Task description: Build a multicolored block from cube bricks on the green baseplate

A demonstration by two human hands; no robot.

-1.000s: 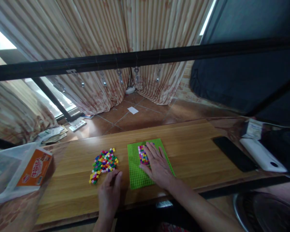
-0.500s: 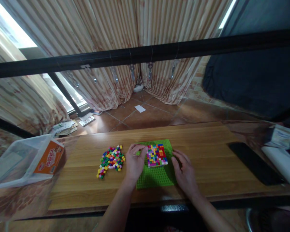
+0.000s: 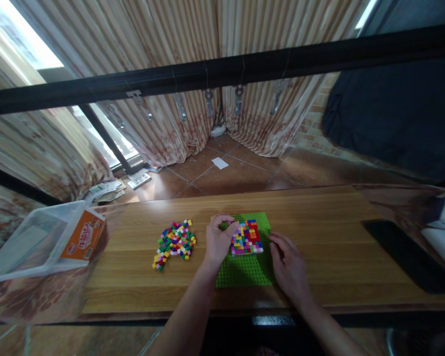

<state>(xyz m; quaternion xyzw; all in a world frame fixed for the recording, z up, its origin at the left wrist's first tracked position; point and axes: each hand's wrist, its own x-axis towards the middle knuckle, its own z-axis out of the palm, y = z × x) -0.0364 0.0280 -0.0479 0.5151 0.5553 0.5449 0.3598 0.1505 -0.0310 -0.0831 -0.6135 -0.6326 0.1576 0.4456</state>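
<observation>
A green studded baseplate [image 3: 244, 274] lies on the wooden board. On its upper half sits a square mosaic of small colored bricks [image 3: 246, 238], with a red and orange patch at its right. My left hand [image 3: 219, 243] reaches over the mosaic's upper left edge, thumb and forefinger pinched together. Whatever is between those fingertips is too small to make out. Beside the baseplate's right edge rests my right hand [image 3: 289, 266], fingers loosely bent, thumb a little apart, holding nothing visible. Left of my left hand spreads a pile of loose colored bricks [image 3: 175, 241].
A clear plastic bin [image 3: 32, 242] with an orange label stands at the far left. At the right lies a long black flat object [image 3: 408, 254]. A dark metal bar [image 3: 207, 74] crosses beyond the wooden board [image 3: 133, 291], in front of striped curtains.
My left fingertips have moved slightly over the mosaic's left edge. The fingers and thumb of my right hand have come closer together. The whole view has shifted a little.
</observation>
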